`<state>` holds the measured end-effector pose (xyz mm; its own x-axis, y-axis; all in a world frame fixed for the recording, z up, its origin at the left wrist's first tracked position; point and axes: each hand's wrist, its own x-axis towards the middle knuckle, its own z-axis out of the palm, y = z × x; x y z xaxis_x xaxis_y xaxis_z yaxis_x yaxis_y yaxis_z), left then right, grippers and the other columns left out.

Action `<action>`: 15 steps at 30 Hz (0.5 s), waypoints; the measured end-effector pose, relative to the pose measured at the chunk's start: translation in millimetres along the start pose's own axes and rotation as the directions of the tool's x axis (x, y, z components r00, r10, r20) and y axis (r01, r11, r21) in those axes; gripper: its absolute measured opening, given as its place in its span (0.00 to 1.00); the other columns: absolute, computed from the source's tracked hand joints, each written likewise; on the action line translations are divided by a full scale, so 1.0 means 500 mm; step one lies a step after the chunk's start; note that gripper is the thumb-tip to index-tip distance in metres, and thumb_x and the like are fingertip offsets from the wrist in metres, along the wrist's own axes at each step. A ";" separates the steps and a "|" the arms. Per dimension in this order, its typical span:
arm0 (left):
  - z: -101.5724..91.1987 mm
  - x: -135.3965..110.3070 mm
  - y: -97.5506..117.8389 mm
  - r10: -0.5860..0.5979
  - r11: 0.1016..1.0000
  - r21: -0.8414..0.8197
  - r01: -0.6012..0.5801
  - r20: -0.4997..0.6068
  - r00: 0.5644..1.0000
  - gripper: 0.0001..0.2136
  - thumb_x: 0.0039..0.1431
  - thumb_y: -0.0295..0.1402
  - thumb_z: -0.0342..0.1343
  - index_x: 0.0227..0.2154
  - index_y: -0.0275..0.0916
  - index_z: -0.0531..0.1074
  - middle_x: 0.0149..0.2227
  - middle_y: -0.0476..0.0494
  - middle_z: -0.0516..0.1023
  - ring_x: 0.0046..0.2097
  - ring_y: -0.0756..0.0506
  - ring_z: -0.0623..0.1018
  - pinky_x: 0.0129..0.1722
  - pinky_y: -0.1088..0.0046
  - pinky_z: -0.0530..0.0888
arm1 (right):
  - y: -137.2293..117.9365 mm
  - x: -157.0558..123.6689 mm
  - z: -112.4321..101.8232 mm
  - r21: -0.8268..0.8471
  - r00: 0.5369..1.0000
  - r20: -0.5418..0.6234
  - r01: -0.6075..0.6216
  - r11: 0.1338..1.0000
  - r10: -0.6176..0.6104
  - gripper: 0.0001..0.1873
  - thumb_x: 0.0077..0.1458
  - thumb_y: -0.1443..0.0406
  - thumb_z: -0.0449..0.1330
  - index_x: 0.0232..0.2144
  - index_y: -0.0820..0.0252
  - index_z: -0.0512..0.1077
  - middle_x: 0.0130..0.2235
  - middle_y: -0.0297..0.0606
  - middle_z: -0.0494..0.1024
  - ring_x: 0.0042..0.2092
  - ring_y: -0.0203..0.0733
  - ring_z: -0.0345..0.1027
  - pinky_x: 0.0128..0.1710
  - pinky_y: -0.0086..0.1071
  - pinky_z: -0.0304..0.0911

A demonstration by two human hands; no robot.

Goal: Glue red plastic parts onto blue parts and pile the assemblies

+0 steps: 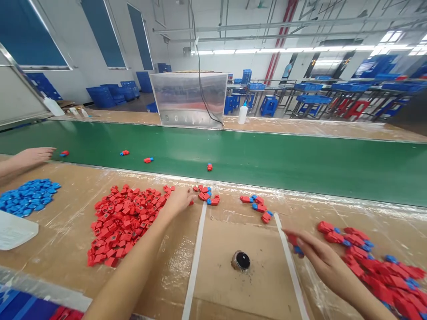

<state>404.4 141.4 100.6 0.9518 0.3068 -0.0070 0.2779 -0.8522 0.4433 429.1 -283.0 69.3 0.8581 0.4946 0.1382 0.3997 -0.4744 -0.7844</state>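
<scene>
My left hand (179, 201) is closed just right of a heap of small red plastic pieces (125, 222). A bit of red shows under its fingertips, mostly covered by the fingers. Close beyond them lies a small cluster of red-and-blue pieces (204, 195). Between the thumb and fingers of my right hand (320, 253) is a red-and-blue plastic piece (295, 245), its blue end pointing down. A larger pile of joined red-and-blue pieces (383, 271) spreads to the right of that hand. Several more joined pieces (258, 205) lie between my hands, near the belt.
A round black-topped fixture (243, 261) sits on the brown board before me. Beyond runs a green conveyor belt (283, 155) carrying a few pieces. Another person's hand (31, 156) reaches in at left, above blue pieces (30, 195). A white bottle (243, 114) stands behind the belt.
</scene>
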 end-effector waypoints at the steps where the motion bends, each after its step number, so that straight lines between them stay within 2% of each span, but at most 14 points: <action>1: 0.005 -0.015 0.001 -0.005 1.000 0.002 0.005 -0.017 1.000 0.07 0.58 0.34 0.55 0.34 0.36 0.74 0.32 0.38 0.79 0.38 0.40 0.77 0.36 0.69 0.67 | 0.011 -0.029 0.007 0.038 0.999 -0.016 -0.044 0.998 0.044 0.24 0.61 0.47 0.50 0.49 0.51 0.75 0.47 0.42 0.78 0.50 0.55 0.72 0.43 0.42 0.73; 3: 0.017 -0.045 0.006 0.001 1.000 -0.011 -0.002 -0.043 0.999 0.07 0.58 0.33 0.54 0.29 0.37 0.74 0.30 0.39 0.79 0.36 0.40 0.77 0.35 0.69 0.67 | 0.027 -0.075 0.027 0.130 0.992 -0.022 -0.122 0.984 0.126 0.24 0.59 0.47 0.54 0.48 0.52 0.75 0.47 0.43 0.78 0.50 0.56 0.72 0.43 0.42 0.74; 6: 0.026 -0.094 0.019 0.048 0.996 -0.074 -0.053 -0.059 0.997 0.08 0.58 0.34 0.52 0.28 0.38 0.73 0.28 0.44 0.78 0.33 0.43 0.77 0.33 0.71 0.68 | 0.040 -0.116 0.053 0.278 0.985 -0.002 -0.166 0.946 0.173 0.25 0.55 0.49 0.60 0.50 0.54 0.72 0.51 0.45 0.76 0.50 0.54 0.72 0.46 0.41 0.73; 8: 0.029 -0.136 0.028 0.076 0.989 -0.125 -0.085 -0.076 0.994 0.09 0.60 0.35 0.50 0.31 0.39 0.74 0.29 0.46 0.79 0.32 0.45 0.77 0.34 0.72 0.69 | 0.045 -0.131 0.063 0.309 0.986 -0.012 -0.157 0.938 0.169 0.24 0.55 0.50 0.62 0.49 0.56 0.72 0.50 0.46 0.76 0.49 0.54 0.73 0.46 0.41 0.73; 12: 0.041 -0.233 0.036 0.085 0.977 -0.184 -0.105 -0.115 0.990 0.10 0.61 0.34 0.47 0.36 0.40 0.74 0.34 0.45 0.80 0.36 0.45 0.78 0.39 0.71 0.72 | 0.056 -0.150 0.067 0.235 0.988 -0.030 -0.142 0.962 0.153 0.23 0.57 0.50 0.60 0.48 0.57 0.72 0.48 0.47 0.77 0.48 0.53 0.73 0.47 0.42 0.72; 15: 0.060 -0.298 0.036 0.013 0.936 -0.346 -0.059 -0.134 0.991 0.15 0.61 0.36 0.49 0.49 0.40 0.71 0.40 0.43 0.80 0.39 0.44 0.80 0.42 0.68 0.75 | 0.055 -0.154 0.064 0.239 0.989 0.016 -0.143 0.960 0.144 0.27 0.55 0.51 0.61 0.53 0.57 0.68 0.50 0.47 0.75 0.48 0.53 0.73 0.47 0.43 0.72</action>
<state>271.3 67.6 82.9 0.9292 0.3499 0.1190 0.1591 -0.6693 0.7258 363.7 -310.7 17.4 0.9015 0.4325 0.0144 0.1838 -0.3526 -0.9175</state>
